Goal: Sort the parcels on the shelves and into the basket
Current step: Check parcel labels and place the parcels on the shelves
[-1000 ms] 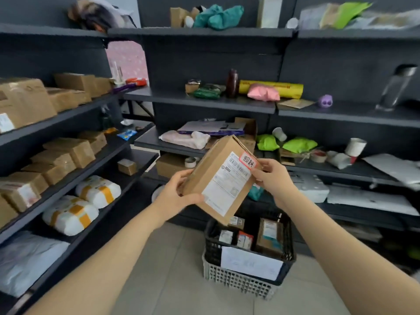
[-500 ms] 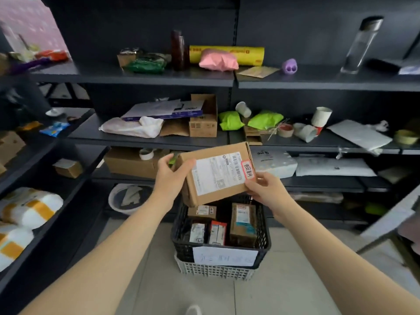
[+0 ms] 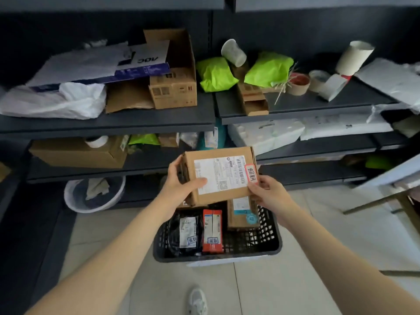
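1 cardboard parcel [image 3: 218,176] held in 2 hands just above the black basket [image 3: 218,255] on the floor: left hand [image 3: 179,185] grips its left end, thumb on the label face, and right hand [image 3: 268,192] pinches the near right corner. Parcel long axis runs left-right, slightly tilted, white label facing the camera, red sticker at the right end. Basket shows 3 clear parcels: 1 black bag [image 3: 186,233], 1 red pack [image 3: 212,230], 1 brown box [image 3: 243,214]; the shelf [image 3: 159,121] behind has 2 green bags [image 3: 216,73] and 2 paper cups [image 3: 234,52].
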